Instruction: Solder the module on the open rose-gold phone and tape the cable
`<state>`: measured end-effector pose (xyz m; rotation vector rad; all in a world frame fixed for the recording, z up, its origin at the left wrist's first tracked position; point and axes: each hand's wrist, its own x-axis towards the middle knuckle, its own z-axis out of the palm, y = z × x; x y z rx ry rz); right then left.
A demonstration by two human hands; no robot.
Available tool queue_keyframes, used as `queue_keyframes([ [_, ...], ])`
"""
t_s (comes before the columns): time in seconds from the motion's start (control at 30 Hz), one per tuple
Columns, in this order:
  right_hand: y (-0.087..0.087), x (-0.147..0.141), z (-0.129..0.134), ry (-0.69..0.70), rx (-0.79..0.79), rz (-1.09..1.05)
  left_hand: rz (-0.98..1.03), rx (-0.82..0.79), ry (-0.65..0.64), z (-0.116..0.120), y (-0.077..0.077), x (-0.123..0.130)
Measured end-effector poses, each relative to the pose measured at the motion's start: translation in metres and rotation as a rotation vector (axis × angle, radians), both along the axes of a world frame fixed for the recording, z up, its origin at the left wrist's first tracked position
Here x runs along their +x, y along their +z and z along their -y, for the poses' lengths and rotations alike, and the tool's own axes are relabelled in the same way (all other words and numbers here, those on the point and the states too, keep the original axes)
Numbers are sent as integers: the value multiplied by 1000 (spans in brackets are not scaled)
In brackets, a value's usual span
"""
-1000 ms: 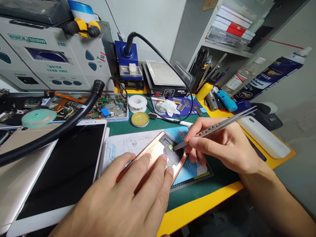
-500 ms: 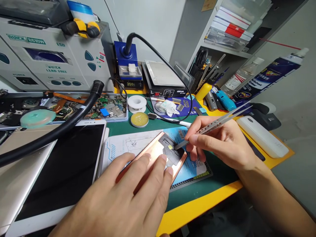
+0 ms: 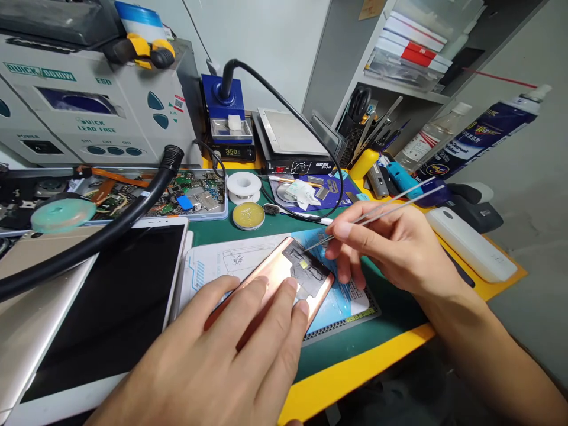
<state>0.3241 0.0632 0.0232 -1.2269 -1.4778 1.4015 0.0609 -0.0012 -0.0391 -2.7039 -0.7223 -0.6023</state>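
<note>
My left hand lies over a copper-coloured phone shell, its stretched fingers pressing on the surface and slightly apart; the thumb is mostly hidden. At the shell's upper end is a black sheet with a small pale yellow square. My right hand is closed on metal tweezers, held between thumb and fingers. Their tips point down at the black sheet's far edge; whether they touch it I cannot tell. Beneath the shell lies a blue and white printed board.
White phones with dark screens lie left, under a thick black hose. Behind are a tray of circuit boards, a solder spool, a yellow paste tin, a brush and a hot plate. A white box-shaped device lies right.
The tweezers have moved left and away from me, from beside the yellow square to the black sheet's far edge, and turned so their narrow side shows. My left hand stays on the shell.
</note>
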Motion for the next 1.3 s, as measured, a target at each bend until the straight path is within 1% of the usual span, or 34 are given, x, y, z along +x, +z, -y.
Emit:
queue_keyframes([
  [0.07,-1,3,-4,-7,-32,26,3,0,4,0,0,0],
  [0.17,-2,5,-9,29,-74,96,-8,3,10,0,0,0],
  [0.27,-1,4,-10,68,-54,158,0,1,2,0,0,0],
  [0.33,-1,1,-10,68,-51,170,17,2,-15,-1,0,-1],
  [0.43,0,-3,-10,57,-67,140,14,-2,-36,-3,0,-3],
  [0.6,-1,-6,-9,15,-52,31,2,11,-46,-3,-3,-5],
  [0.7,-3,-4,-9,-14,-61,-51,-1,28,9,5,-8,-5],
  [0.8,-3,-3,-8,-22,-79,-112,4,6,77,16,-15,-4],
  [0.9,-4,-4,-4,7,-68,-110,-15,-2,81,20,-18,-4],
  [1.0,-5,-8,2,40,-37,-85,-30,39,55,19,-19,-4],
  [1.13,-6,-13,5,23,3,-67,2,120,46,18,-19,-2],
  [1.2,-6,-13,5,38,6,-50,-4,147,46,18,-19,-1],
  [1.3,-6,-12,6,68,10,-28,-9,158,57,18,-19,1],
])
